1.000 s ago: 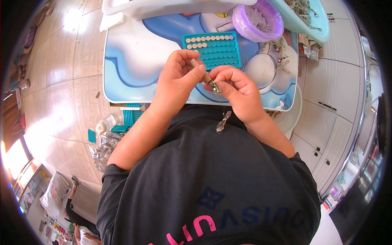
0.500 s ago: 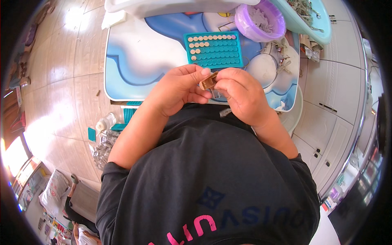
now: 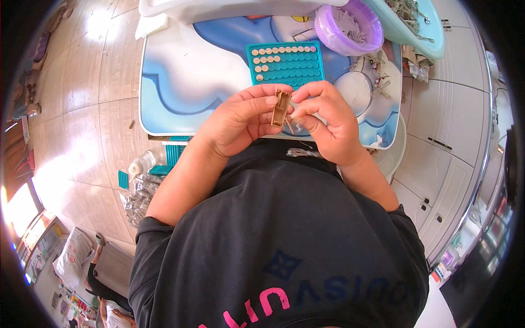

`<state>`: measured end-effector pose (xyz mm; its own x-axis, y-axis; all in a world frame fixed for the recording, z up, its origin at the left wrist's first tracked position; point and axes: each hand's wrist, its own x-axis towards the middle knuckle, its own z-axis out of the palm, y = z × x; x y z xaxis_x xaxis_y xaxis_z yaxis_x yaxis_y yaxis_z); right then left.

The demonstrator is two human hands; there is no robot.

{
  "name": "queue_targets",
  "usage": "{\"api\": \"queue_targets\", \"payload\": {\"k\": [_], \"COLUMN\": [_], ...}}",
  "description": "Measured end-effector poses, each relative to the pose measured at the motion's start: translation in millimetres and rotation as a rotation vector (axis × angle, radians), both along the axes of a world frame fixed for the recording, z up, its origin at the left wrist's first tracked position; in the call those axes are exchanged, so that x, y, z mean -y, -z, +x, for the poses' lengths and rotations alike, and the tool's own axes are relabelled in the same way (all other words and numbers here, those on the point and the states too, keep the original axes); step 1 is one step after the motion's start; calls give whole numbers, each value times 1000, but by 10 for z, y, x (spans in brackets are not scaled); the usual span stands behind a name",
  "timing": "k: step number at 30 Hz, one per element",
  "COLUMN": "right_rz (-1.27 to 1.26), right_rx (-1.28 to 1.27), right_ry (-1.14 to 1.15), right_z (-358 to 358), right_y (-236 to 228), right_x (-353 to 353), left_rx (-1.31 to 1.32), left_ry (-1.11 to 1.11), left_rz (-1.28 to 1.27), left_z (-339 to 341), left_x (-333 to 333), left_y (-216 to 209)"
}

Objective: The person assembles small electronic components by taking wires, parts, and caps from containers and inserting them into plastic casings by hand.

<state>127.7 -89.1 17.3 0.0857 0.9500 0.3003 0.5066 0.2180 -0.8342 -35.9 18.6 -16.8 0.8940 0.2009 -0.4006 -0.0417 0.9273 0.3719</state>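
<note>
Where left fingers [image 3: 265,103] pinch, brown casing [image 3: 281,109], right fingers [image 3: 311,105] beside

Place: probably a home, with handwork under way
Underfoot: pale wood-grain tiled floor [image 3: 82,120]
Right side: white panelled cabinets [image 3: 451,117] with dark handles
Lower left: grey couch or bed [image 3: 113,262], white patterned pillow [image 3: 75,257], person in a white top [image 3: 115,316]
Middle: blue-and-white cartoon-patterned desk [image 3: 186,60], turquoise plastic tub [image 3: 436,34] of metal-looking parts at one corner

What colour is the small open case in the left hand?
The case is golden brown, best seen in the head view.
</note>
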Motion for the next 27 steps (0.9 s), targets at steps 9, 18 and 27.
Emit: {"api": "queue_targets", "payload": {"k": [9, 18, 27], "right_rz": [45, 90, 202], "right_rx": [-177, 51, 382], "right_ry": [139, 203, 206], "right_z": [-21, -22, 11], "right_y": [180, 146, 71], "right_x": [-99, -117, -191], "left_rx": [33, -34, -203], "left_ry": [-59, -133, -138], "left_rz": [110, 100, 317], "left_z": [37, 38, 63], "left_x": [85, 99, 132], "left_y": [-10, -98, -114]}}
